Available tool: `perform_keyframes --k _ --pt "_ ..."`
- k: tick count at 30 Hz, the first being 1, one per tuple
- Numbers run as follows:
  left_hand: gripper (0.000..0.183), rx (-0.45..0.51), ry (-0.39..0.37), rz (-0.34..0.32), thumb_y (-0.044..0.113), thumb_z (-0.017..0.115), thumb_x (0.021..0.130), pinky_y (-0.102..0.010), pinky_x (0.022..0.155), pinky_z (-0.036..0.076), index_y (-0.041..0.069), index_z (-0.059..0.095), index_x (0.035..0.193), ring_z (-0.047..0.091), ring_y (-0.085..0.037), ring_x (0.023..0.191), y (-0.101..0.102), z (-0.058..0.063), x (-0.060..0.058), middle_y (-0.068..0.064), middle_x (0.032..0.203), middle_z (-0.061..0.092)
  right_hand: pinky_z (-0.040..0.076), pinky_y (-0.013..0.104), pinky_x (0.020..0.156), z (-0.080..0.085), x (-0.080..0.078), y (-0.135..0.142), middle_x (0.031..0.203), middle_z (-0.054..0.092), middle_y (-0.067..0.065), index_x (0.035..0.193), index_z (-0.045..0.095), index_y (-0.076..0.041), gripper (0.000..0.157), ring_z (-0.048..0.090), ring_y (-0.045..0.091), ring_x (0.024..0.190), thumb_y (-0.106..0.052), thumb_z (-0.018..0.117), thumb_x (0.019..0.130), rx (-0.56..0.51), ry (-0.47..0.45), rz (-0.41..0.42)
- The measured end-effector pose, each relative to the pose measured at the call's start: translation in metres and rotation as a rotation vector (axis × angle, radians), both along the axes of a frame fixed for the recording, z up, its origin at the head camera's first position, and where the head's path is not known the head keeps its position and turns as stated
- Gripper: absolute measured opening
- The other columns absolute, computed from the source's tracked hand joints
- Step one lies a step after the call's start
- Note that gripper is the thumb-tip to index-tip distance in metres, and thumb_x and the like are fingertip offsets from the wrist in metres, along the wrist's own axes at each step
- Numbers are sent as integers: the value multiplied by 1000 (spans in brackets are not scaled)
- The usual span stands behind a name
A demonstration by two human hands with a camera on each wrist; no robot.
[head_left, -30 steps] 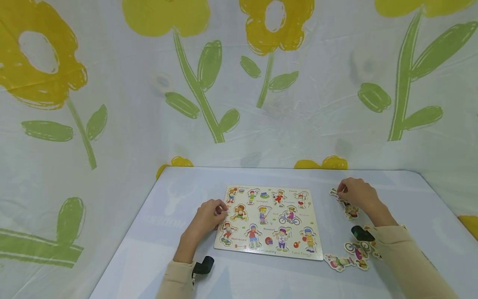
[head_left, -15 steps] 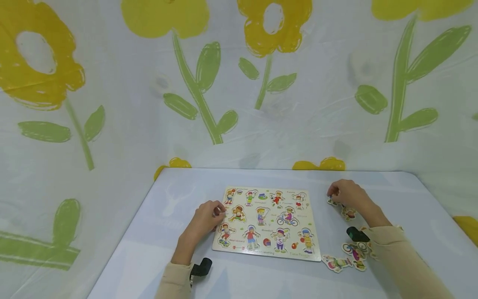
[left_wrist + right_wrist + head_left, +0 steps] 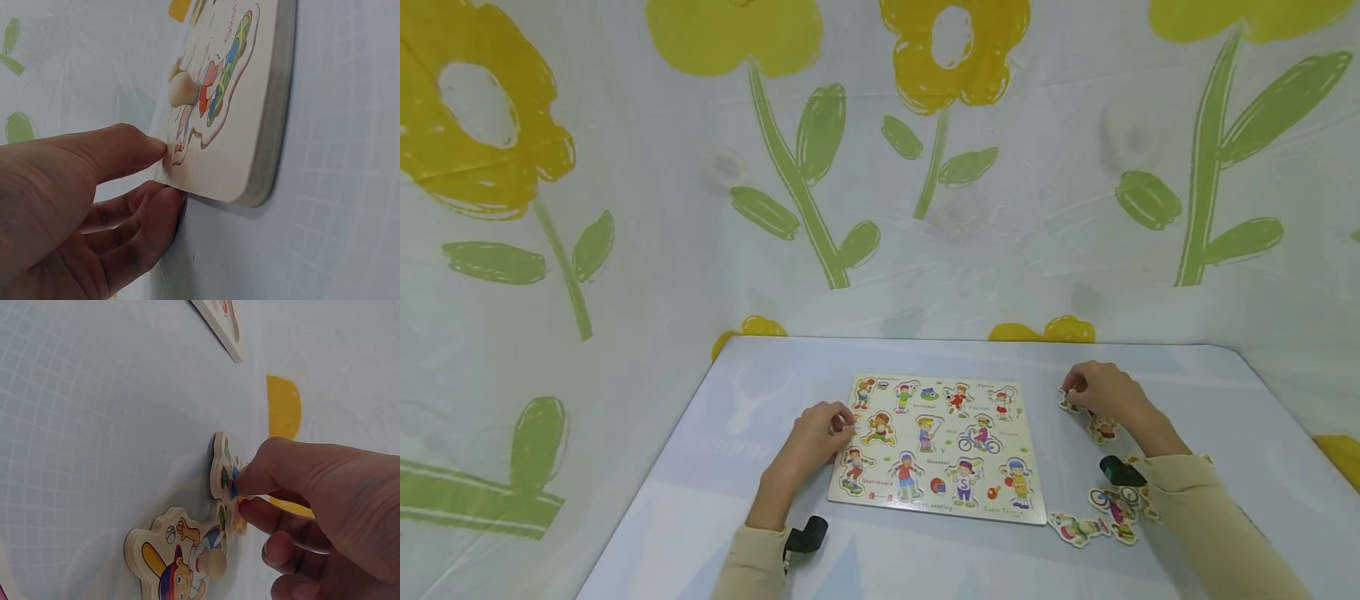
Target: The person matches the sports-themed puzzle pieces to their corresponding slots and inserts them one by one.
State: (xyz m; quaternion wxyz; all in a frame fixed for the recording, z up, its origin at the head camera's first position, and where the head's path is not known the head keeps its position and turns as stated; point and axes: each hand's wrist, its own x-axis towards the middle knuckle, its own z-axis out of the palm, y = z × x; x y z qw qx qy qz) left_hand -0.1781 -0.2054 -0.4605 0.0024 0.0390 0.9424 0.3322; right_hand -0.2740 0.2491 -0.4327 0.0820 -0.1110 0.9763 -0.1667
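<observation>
My left hand (image 3: 823, 431) grips the left edge of a wooden peg puzzle board (image 3: 1015, 446). In the left wrist view its thumb lies on the board's face near a skateboarder picture (image 3: 231, 69), the other fingers curled at the edge. Right of the board, my right hand (image 3: 1105, 390) pinches a small puzzle piece (image 3: 221, 469) between thumb and forefinger. Most of that piece's picture is hidden behind the fingers. Right beside it, a baseball player piece (image 3: 178, 556) with a round wooden knob (image 3: 215, 564) lies under the wrist.
Several more pieces lie by the board's lower right corner, among them a cyclist piece (image 3: 1122, 510) and a piece on its side (image 3: 1077, 528). My right sleeve partly covers the pile. A flower-printed curtain (image 3: 1037, 250) hangs behind the white table (image 3: 760, 467).
My right hand has shifted a little to the left, its fingertips now over the far end of the small piece. The left hand stays at the board's edge.
</observation>
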Motion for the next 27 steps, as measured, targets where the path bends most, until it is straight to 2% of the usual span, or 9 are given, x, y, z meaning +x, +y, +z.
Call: perform_keyframes --k 6,20,27 --pt "10 -2 7 -3 16 69 89 -23 48 45 12 67 98 51 -12 68 0 0 1 -2 84 58 47 35 64 0 0 -1 85 65 10 96 68 -3 17 54 21 73 -16 69 85 -4 -15 -8" --pt "9 -1 6 4 17 69 89 -23 48 45 13 67 97 51 -12 66 0 -3 -1 -2 84 57 49 34 67 -5 0 -2 86 65 8 96 68 -5 17 54 19 73 -17 70 85 -12 13 7" --pt "9 -1 9 7 17 69 89 -23 48 45 12 67 97 52 -12 65 0 -3 -2 -3 84 57 45 31 66 -2 4 -11 83 64 4 94 68 -7 14 53 18 72 -17 70 85 -25 63 37"
